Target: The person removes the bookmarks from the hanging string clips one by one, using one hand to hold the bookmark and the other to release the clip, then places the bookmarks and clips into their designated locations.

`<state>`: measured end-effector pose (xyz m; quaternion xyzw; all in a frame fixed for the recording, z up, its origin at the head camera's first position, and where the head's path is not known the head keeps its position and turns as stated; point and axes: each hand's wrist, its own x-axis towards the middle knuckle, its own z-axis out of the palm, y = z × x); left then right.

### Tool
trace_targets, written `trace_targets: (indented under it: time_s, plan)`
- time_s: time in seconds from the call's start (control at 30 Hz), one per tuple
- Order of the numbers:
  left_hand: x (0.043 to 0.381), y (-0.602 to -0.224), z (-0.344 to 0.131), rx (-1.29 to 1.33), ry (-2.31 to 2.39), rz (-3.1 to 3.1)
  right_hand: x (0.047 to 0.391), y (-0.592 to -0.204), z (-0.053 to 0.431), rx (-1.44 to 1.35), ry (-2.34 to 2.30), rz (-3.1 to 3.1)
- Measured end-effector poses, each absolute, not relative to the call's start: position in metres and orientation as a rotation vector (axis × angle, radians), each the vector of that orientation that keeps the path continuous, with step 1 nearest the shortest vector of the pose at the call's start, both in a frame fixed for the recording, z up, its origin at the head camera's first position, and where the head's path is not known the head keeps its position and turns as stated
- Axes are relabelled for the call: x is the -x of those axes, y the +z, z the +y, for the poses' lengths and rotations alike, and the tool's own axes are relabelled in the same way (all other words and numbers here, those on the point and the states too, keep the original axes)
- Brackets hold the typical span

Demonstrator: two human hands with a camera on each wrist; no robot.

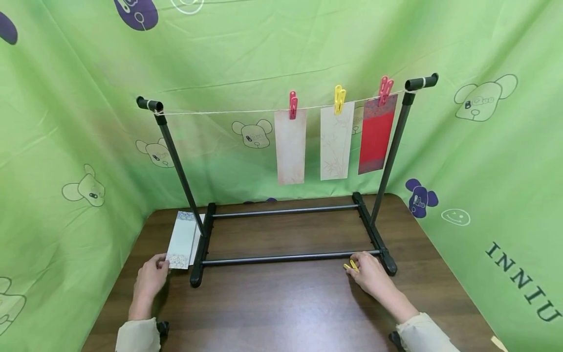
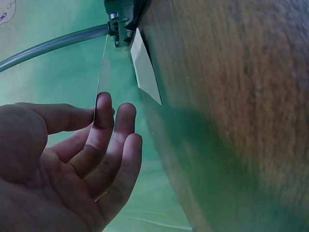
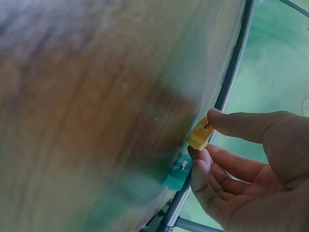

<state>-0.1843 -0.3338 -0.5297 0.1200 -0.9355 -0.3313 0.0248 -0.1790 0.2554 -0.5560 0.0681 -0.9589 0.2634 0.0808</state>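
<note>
Okay, card in the left, peg in the right: keep both pinches light

So the left hand pinches the near end of a pale card between thumb and fingers, over by the rack's left side. In the left wrist view it's clear of the other card on the table, so looks like just one is held. Nice. I'd keep the fingertips near the edge and not squeeze, since thin stuff like that probably creases easily.

Meanwhile the right hand has a yellow peg between thumb and fingertips, next to the front bar, with a green peg just beside it. Can't tell which end it's got. Holding the handle end would be best imo, so one squeeze opens it without regripping. Watch you don't nudge that green one.
</note>
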Motion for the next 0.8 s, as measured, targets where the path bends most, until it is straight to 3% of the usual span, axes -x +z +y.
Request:
trace_targets:
  time_s: [0.8]
  plan:
    - [0.1916, -0.5381, -0.3360, -0.314, -1.032, -2.945, 0.1801, -0.5534, 0.2508, -0.257, 0.642, -2.914]
